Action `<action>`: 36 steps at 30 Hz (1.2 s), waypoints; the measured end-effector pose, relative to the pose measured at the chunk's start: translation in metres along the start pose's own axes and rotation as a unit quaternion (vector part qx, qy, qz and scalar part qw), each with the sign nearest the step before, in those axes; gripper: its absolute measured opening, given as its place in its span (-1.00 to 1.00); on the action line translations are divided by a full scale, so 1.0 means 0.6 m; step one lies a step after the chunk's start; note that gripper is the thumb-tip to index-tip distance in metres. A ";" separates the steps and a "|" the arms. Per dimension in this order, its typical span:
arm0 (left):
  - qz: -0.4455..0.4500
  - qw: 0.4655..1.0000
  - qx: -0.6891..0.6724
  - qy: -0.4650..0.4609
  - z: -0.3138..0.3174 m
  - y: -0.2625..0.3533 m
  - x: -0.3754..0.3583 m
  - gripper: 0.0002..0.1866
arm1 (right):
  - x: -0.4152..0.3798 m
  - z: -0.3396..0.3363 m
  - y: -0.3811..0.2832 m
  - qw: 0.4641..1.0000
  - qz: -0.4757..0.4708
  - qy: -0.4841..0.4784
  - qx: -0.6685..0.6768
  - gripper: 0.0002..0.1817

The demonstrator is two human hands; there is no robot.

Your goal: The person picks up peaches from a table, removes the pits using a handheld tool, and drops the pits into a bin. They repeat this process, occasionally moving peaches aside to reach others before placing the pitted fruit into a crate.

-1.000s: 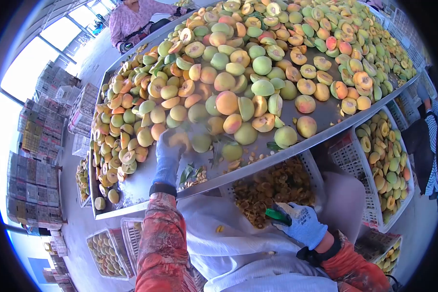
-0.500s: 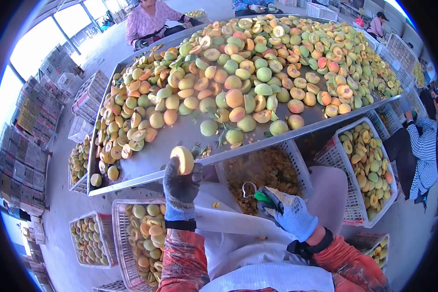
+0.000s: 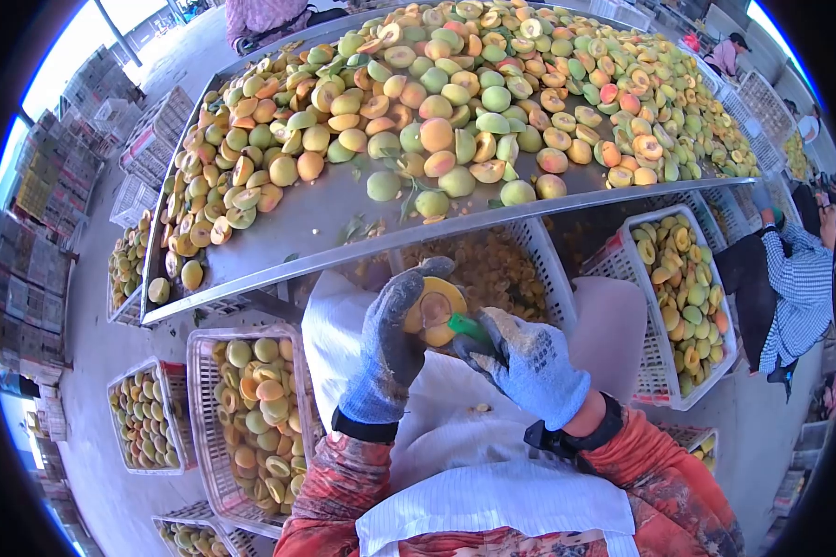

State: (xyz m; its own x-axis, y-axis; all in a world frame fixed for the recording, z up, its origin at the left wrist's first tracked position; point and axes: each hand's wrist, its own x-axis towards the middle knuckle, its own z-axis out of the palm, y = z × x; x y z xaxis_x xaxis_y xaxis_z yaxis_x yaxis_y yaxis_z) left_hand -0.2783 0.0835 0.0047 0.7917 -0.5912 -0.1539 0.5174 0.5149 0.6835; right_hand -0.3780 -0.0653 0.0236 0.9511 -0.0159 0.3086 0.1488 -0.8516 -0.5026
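Note:
My left hand (image 3: 392, 339), in a blue knit glove with a dark palm, is closed around a yellow-fleshed peach half (image 3: 435, 311). Its cut face is turned toward my right hand. My right hand (image 3: 534, 367), gloved alike, grips a pitting tool by its green handle (image 3: 469, 327). The tool's tip is at the peach's cut face; its metal ring is hidden there. Both hands are over my lap, just in front of the metal table (image 3: 344, 252), which bears a heap of whole and halved peaches (image 3: 437, 135).
Below the table edge a crate (image 3: 550, 269) holds scraps. Crates of peaches stand at my left (image 3: 200, 408) and right (image 3: 715, 371). A co-worker in a checked sleeve (image 3: 794, 288) sits at right; another in pink (image 3: 260, 19) is across the table. Stacked crates (image 3: 42, 204) line the left.
My left hand has drawn the peach half back from the table edge toward my right hand. The pitting tool has come up against the fruit. My view has tilted down.

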 end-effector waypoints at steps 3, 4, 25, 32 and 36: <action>0.001 1.000 -0.009 0.006 -0.002 -0.006 0.002 -0.47 | -0.006 0.001 0.000 1.000 -0.003 0.006 -0.024 -0.51; 0.000 1.000 -0.008 0.006 -0.002 -0.006 0.002 -0.47 | -0.007 0.000 0.001 0.999 0.002 -0.002 -0.036 -0.51; 0.102 0.973 0.124 0.165 0.026 -0.030 0.026 -0.69 | -0.018 0.016 0.013 0.989 0.002 -0.041 -0.142 -0.39; 0.259 0.838 0.431 0.212 0.077 -0.012 0.001 -0.71 | -0.011 -0.011 -0.017 0.987 0.064 -0.148 0.003 -0.42; 0.307 0.796 0.496 0.161 0.082 0.001 -0.002 -0.72 | -0.012 0.009 -0.012 0.979 0.054 -0.072 0.183 -0.47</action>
State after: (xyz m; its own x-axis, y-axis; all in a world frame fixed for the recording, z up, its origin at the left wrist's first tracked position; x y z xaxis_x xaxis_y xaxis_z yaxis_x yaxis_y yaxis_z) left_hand -0.2950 0.0541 0.0407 0.9212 -0.1451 0.3611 -0.3842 -0.1925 0.9029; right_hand -0.3842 -0.0562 0.0210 0.9910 0.0011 0.1339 0.1073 -0.6044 -0.7894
